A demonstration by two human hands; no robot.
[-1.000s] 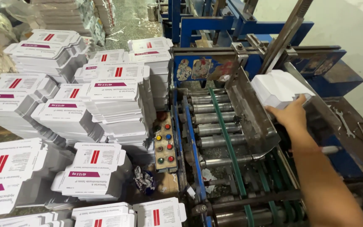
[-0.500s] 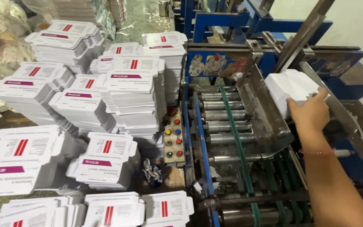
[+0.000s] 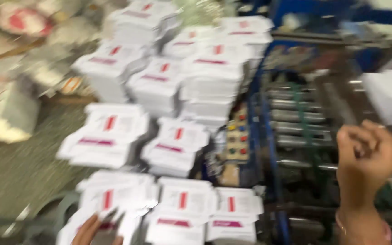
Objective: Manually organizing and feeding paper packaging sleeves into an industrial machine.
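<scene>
Hovering over the blue feeding machine (image 3: 268,136), the right hand (image 3: 364,154) is curling into a loose fist with nothing in it, its wrist wearing a thin bracelet (image 3: 341,227). It is sitting just below and left of the white stack of flat cartons (image 3: 391,95) that is resting on the machine's sloped feed tray, close to it but not touching. Behind the fist, the grey rollers (image 3: 296,122) and a green belt (image 3: 307,118) are running across the machine bed. The left hand (image 3: 94,229) is showing only at the bottom edge, fingers spread and lying on the nearest pile of white cartons with red and magenta marks (image 3: 114,199); whether it is gripping any sheet or only pressing on top, the blur is not letting me tell. More piles of the same printed cartons (image 3: 205,77) are standing in rows on the left, reaching toward the far end of the floor. Between those piles and the machine, a small control panel with coloured buttons (image 3: 237,136) is standing against the blue frame. The whole view is smeared by motion, so fine detail is not readable.
</scene>
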